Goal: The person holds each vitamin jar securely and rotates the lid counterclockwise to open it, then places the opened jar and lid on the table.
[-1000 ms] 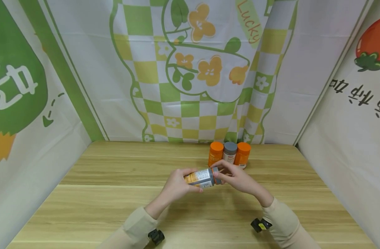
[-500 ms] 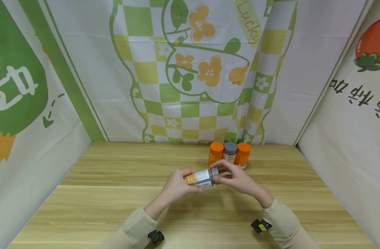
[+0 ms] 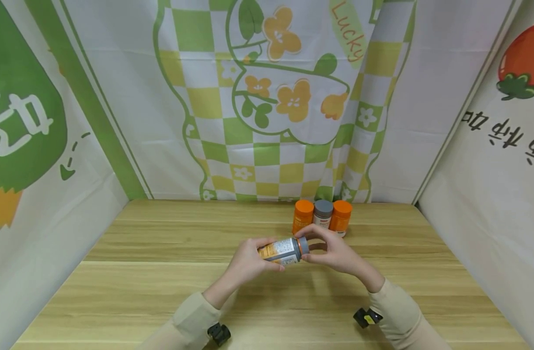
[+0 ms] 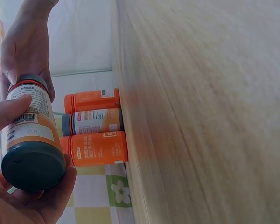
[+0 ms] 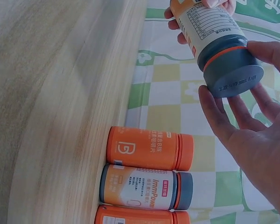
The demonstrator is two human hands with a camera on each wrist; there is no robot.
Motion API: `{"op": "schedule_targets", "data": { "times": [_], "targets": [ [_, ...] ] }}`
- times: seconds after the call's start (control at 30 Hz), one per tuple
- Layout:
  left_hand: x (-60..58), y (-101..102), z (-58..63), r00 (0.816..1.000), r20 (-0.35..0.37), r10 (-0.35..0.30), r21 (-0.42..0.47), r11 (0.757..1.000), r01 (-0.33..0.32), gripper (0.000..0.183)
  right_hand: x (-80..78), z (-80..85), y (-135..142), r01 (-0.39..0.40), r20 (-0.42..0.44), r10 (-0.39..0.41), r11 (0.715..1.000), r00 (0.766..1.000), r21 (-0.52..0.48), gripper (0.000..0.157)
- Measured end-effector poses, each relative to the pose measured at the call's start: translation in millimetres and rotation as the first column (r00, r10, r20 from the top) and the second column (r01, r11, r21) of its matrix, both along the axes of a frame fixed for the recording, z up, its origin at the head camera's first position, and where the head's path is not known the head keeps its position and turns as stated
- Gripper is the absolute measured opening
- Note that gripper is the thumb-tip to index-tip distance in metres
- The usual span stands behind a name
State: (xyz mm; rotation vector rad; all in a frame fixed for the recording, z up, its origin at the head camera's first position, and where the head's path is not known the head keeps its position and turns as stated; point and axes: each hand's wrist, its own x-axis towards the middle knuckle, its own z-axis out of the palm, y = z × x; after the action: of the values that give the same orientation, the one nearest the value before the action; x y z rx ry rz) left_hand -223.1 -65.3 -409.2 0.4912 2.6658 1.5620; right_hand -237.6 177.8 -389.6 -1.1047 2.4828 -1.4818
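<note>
My left hand grips a grey supplement bottle with an orange and white label, holding it tilted on its side above the table. In the left wrist view its dark base faces the camera, the thumb lying across the label. My right hand has its thumb and fingers spread round the grey screw cap, fingertips at the rim. An orange ring shows at the cap's lower edge, and the cap sits on the bottle. The palm stands apart from the cap's top.
Behind the hands, three bottles stand side by side: an orange one, a white-labelled one with a grey cap and another orange one. A patterned cloth hangs at the wooden table's back edge.
My right hand's fingers have shifted round the cap and spread wider, showing more of it. The left hand and the bottle have stayed nearly still.
</note>
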Motion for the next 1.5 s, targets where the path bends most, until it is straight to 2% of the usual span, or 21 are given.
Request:
{"op": "schedule_targets", "data": {
  "times": [0.2, 0.47, 0.73, 0.93, 1.07, 1.5],
  "targets": [
    [0.1, 0, 0.2, 1.0, 0.007, 0.002, 0.003, 1.0, -0.002, 0.065, -2.5, -3.0, 1, -0.048, -0.072, 0.046, 0.998, 0.996, -0.029, 0.041],
    [0.5, 0, 0.3, 1.0, 0.004, 0.001, 0.004, 1.0, -0.001, 0.064, -0.8, -2.1, 1, -0.063, -0.139, 0.057, 0.997, 0.989, -0.04, 0.041],
    [-0.5, -1, -0.2, 1.0, -0.009, -0.014, 0.002, 1.0, 0.014, 0.064, 15.6, 16.7, -5, -0.087, -0.178, 0.075, 0.995, 0.981, -0.058, 0.036],
    [-0.2, -1, 0.2, 1.0, 0.005, -0.02, 0.01, 1.0, 0.02, 0.065, 7.1, 3.3, -1, -0.12, -0.226, 0.101, 0.99, 0.969, -0.072, 0.039],
    [-0.1, -1, 0.4, 0.999, 0.022, -0.033, 0.022, 0.999, 0.032, 0.064, 0.1, -7.1, 3, -0.12, -0.21, 0.102, 0.99, 0.972, -0.073, 0.039],
    [-5.2, -5, -4.2, 0.992, 0.085, -0.096, 0.083, 0.993, 0.089, 0.059, -3.3, -10.5, 6, -0.157, -0.222, 0.135, 0.984, 0.965, -0.084, 0.037]
  ]
}}
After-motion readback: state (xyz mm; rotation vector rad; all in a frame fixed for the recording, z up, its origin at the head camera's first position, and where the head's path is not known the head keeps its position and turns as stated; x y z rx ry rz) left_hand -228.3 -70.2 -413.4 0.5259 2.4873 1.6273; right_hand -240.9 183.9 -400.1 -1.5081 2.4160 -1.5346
